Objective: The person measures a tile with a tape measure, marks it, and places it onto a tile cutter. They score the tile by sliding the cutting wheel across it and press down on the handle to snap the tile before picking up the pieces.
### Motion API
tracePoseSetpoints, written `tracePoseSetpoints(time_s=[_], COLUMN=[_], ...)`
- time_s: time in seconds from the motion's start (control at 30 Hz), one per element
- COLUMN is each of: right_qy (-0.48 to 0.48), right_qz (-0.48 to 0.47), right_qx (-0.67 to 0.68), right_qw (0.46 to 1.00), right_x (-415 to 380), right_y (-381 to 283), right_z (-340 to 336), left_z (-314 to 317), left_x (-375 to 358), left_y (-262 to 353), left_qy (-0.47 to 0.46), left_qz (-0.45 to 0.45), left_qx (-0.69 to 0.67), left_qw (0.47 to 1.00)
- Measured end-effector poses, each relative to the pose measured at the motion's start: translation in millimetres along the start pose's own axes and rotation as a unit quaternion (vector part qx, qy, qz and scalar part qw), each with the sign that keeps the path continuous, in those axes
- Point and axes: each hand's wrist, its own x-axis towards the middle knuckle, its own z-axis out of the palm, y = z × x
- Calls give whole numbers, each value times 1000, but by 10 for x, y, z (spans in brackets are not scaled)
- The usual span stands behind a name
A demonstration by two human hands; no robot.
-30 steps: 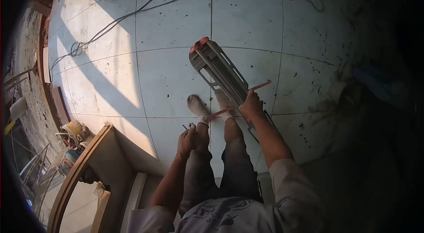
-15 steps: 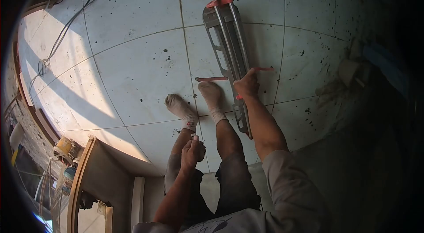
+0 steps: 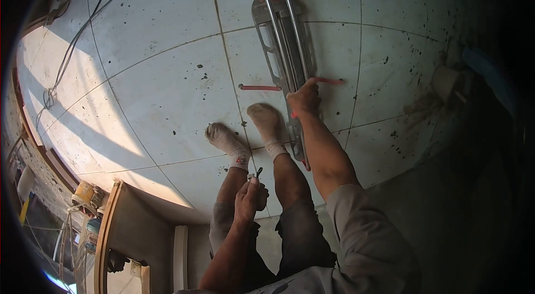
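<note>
A manual tile cutter (image 3: 283, 43) with two steel rails, a dark base and red end pieces lies lengthwise on the tiled floor. My right hand (image 3: 305, 98) is wrapped round its lower middle part, beside a red side arm (image 3: 329, 80). Another red arm (image 3: 259, 88) sticks out to the left. My left hand (image 3: 251, 199) is closed in front of my shin, around a small object with a dark, thin end (image 3: 259, 172) poking out above the thumb; I cannot tell its kind. My socked feet (image 3: 266, 121) stand left of the cutter.
Black cables (image 3: 75, 43) run over the tiles at upper left. A wooden-edged cabinet (image 3: 131, 221) is at lower left, with a yellow container (image 3: 83, 192) beside it. A pale cylindrical object (image 3: 446, 83) stands at right near a blue item (image 3: 484, 65). Dark specks dot the floor.
The cutter sits slightly higher and further left in view, my right hand still on it. The dark end of the small object now shows above my left hand.
</note>
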Motion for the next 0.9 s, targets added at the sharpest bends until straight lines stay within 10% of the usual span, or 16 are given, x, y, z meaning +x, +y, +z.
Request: tracePoseSetpoints(time_s=[0.43,0.53,0.6,0.9], right_qy=[14,152,60,-38], right_qz=[-41,-237,-389,-433], right_qx=[11,-12,9,-76], right_qw=[999,960,919,897], right_x=[-171,-359,-521,-300], right_y=[-10,-85,-264,-582], right_z=[-206,-161,-47,736], left_z=[101,76,82,115], left_x=[37,89,81,11], left_y=[75,-5,12,106], left_qy=[-15,-18,-21,-2], left_qz=[10,11,12,2], left_qx=[35,26,30,20], left_qw=[999,999,999,1000])
